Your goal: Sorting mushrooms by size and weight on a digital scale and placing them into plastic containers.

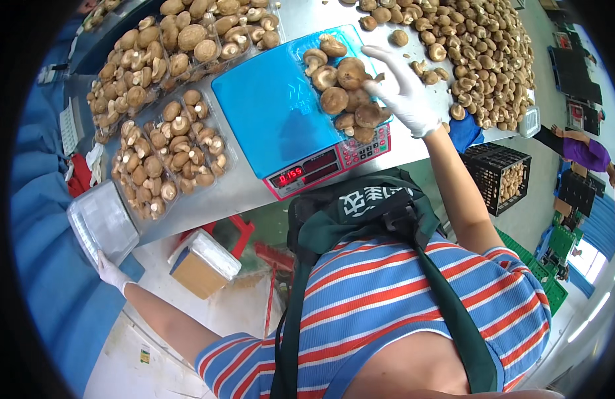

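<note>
My left hand (pixel 109 272), in a white glove, grips the edge of a clear plastic tray (pixel 100 219) at the table's left corner. My right hand (pixel 399 95), also gloved in white, is spread beside a clear tray of shiitake mushrooms (pixel 349 77), its fingertips at the mushrooms on the right edge. That tray stands on the right part of a digital scale with a blue platform (pixel 262 99) and a lit red display (pixel 291 175). Whether the right fingers hold a mushroom I cannot tell.
Filled trays of mushrooms (pixel 180 139) stand left of the scale, with more behind them. A large heap of loose mushrooms (pixel 491 60) lies at the right. A black crate (pixel 494 174) and a person in purple (pixel 586 152) are beyond; a cardboard box (pixel 200 274) sits below the table.
</note>
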### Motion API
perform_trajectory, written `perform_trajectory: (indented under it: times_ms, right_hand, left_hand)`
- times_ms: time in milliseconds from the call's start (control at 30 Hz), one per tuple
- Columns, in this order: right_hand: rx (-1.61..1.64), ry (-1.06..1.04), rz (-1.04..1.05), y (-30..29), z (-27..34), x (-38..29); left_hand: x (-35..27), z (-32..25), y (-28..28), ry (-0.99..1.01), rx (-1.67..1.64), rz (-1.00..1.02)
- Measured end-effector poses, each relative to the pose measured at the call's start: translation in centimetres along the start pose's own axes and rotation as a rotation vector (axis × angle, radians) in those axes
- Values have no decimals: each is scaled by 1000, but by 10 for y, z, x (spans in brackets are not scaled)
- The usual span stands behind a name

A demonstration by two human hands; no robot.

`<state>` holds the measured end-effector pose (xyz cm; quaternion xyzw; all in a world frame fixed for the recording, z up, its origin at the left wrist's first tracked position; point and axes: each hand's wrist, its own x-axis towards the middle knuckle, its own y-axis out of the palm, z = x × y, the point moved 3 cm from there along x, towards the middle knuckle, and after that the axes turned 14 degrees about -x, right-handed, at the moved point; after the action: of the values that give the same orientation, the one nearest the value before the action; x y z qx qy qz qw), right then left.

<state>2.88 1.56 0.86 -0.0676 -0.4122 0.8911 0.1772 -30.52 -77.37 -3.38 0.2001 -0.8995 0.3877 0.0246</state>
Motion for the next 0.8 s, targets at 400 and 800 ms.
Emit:
perform_trajectory:
  times_ms: [400, 800]
  right_hand:
    - [296, 369, -263, -10, -86, -84]
    - [-299, -332, -65, -14, 1, 29]
  left_hand:
    - [24, 11, 1, -114, 158, -134]
    - [-173, -283, 59, 287, -642, -625]
